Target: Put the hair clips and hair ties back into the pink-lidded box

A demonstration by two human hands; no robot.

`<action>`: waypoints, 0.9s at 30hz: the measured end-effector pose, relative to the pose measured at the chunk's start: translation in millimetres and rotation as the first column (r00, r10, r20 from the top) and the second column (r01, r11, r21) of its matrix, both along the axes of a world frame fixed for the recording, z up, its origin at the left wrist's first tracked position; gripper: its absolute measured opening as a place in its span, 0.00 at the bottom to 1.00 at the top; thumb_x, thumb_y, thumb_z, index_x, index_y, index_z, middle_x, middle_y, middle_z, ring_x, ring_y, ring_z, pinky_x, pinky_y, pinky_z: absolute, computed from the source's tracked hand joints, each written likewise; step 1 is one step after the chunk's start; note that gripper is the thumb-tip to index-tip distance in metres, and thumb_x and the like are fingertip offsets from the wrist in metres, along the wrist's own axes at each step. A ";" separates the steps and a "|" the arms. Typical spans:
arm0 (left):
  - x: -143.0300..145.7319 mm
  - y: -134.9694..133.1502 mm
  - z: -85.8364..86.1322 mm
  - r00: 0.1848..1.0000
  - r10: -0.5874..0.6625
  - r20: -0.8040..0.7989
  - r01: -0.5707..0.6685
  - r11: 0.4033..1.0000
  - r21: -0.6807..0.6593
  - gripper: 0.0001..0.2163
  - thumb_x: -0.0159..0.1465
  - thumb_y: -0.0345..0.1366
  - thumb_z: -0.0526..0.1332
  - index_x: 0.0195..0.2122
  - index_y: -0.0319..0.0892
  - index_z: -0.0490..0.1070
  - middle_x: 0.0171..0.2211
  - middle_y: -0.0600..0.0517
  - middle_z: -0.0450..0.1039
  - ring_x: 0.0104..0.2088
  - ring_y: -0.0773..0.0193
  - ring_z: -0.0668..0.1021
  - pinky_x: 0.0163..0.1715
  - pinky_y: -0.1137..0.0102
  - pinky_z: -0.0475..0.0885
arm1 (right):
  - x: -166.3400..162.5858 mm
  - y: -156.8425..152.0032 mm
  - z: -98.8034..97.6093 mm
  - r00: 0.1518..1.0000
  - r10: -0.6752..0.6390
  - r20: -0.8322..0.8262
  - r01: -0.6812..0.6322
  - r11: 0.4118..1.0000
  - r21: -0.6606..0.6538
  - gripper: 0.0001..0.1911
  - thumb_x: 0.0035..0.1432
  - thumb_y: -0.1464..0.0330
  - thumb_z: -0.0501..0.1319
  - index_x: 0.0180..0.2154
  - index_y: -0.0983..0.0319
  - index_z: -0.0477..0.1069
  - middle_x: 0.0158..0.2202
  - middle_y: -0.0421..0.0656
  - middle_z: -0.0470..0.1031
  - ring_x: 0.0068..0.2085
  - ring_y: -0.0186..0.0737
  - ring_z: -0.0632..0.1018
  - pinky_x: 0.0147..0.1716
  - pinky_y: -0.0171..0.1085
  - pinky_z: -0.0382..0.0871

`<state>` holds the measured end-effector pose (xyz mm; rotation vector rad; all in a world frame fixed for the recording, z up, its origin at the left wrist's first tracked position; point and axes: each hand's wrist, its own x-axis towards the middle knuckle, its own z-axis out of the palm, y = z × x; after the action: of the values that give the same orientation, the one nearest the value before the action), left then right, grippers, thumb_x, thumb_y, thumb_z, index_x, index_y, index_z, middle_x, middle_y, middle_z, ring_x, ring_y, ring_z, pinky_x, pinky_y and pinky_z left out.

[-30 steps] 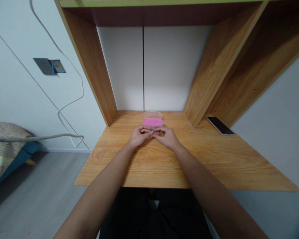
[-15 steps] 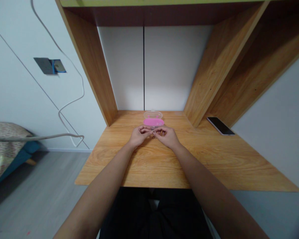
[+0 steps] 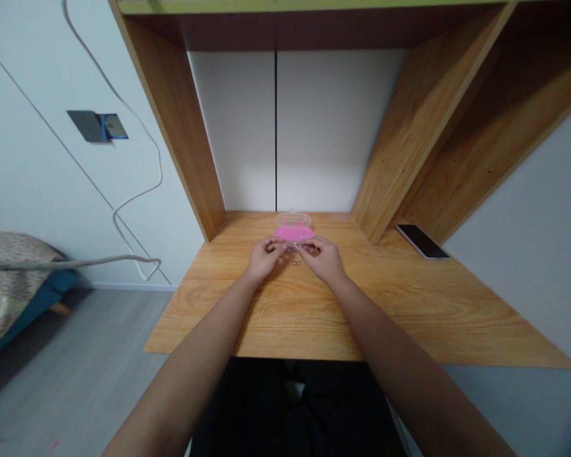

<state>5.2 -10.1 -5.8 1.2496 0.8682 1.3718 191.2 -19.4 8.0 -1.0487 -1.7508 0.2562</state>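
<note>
1. Left hand [image 3: 267, 256] and right hand [image 3: 321, 256]: fingers bent, thumbs drawn in, tips at opposite ends of a small clear piece [image 3: 293, 247]. Contact appears likely on both sides; cannot tell whether either is actually gripping.
2. Clear piece: low over the desk [image 3: 295, 304], between the hands, just in front of the pink case [image 3: 293, 233]. Its form is too small to resolve.
3. Handling, judged by eye: light; probably thin, smooth plastic, so slippery and perhaps easily cracked or bent. Best hold: light fingertip pinch at the two ends.
4. Two small rings [image 3: 295, 263] lie side by side on the desk, nearer the wearer. Stiff or elastic: undetermined.
5. Pink case: oval, open. Pale small marks at its right end; cannot tell loose contents from print.
6. Clear lid [image 3: 293, 219]: behind the case, swung back, pink details showing.
</note>
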 end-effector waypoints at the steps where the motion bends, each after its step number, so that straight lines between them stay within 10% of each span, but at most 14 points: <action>1: -0.8 1.5 -1.2 1.000 0.028 -0.001 -0.028 1.000 0.007 0.18 0.54 0.44 0.71 0.39 0.38 0.73 0.28 0.51 0.79 0.23 0.70 0.76 0.27 0.74 0.70 | 0.6 1.8 0.3 0.999 -0.038 0.002 0.038 0.999 0.008 0.08 0.57 0.63 0.66 0.37 0.60 0.80 0.32 0.43 0.79 0.33 0.40 0.77 0.35 0.38 0.71; 8: -6.8 12.4 -10.4 0.980 0.196 -0.037 -0.194 0.980 0.052 0.13 0.56 0.35 0.66 0.41 0.38 0.72 0.24 0.53 0.77 0.21 0.70 0.75 0.23 0.76 0.66 | 4.5 22.7 7.4 0.967 -0.228 0.117 0.226 0.974 0.029 0.10 0.56 0.60 0.66 0.37 0.59 0.81 0.40 0.46 0.73 0.44 0.46 0.76 0.46 0.42 0.71; 27: -6.7 13.4 -8.0 0.947 0.279 -0.161 -0.262 0.957 0.121 0.10 0.57 0.31 0.60 0.40 0.38 0.72 0.24 0.52 0.76 0.22 0.68 0.76 0.25 0.74 0.69 | -1.0 43.6 16.0 0.937 -0.222 0.268 0.246 0.968 -0.056 0.12 0.53 0.60 0.67 0.39 0.56 0.82 0.35 0.44 0.68 0.39 0.45 0.73 0.43 0.42 0.69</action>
<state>-1.5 3.4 -13.8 1.3809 1.1419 1.5523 190.2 24.2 24.0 -1.3953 -1.8363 0.0467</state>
